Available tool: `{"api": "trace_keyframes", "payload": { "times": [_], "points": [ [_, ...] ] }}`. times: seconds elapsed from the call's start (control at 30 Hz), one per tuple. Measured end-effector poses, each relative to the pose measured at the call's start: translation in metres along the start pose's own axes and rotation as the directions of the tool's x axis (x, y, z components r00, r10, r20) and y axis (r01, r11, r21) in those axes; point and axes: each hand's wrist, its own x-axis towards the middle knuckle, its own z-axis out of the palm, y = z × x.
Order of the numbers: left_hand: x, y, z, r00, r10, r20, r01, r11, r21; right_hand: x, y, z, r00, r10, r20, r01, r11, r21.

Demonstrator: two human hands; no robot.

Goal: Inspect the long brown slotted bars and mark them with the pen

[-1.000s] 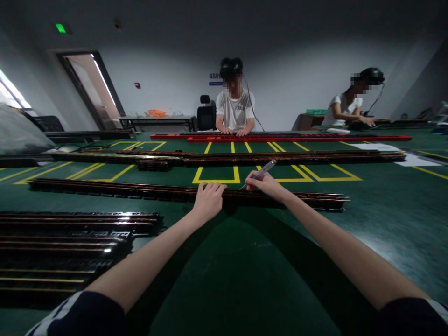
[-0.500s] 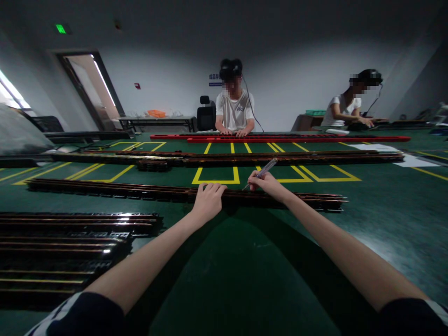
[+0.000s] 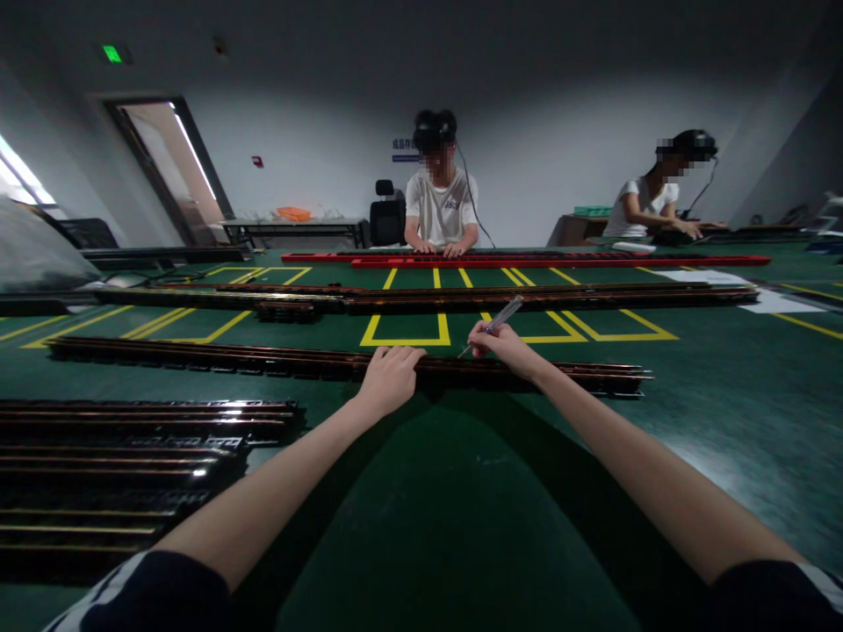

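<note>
A long black rail with copper-coloured strips (image 3: 230, 355) lies across the green table in front of me. My left hand (image 3: 388, 381) is bent over this rail near its middle, fingers on the far side and gripping it. To the right, my right hand (image 3: 499, 346) is closed around a slim screwdriver with a clear handle (image 3: 507, 310). The screwdriver leans, handle up and to the right, and its thin tip points down at the rail just right of my left hand. Whether the tip touches the rail is too small to tell.
Several similar black rails (image 3: 132, 430) lie at the near left. Farther back are another dark rail (image 3: 553, 298), a red rail (image 3: 659, 261) and white paper sheets (image 3: 787, 301). Yellow tape lines (image 3: 408, 341) mark the table (image 3: 421, 527). Two people work across it.
Both hands hold almost the same places. The screwdriver and my right hand have shifted very slightly; the rail stays where it was.
</note>
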Motion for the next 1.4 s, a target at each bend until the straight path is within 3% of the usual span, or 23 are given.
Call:
{"api": "trace_keyframes", "payload": {
  "times": [1.4],
  "points": [
    [-0.0002, 0.0038, 0.0009, 0.999, -0.014, -0.03, 0.016, 0.999, 0.049, 0.0009, -0.0028, 0.0019, 1.0, -0.005, 0.019, 0.006, 0.999, -0.046]
  ]
}}
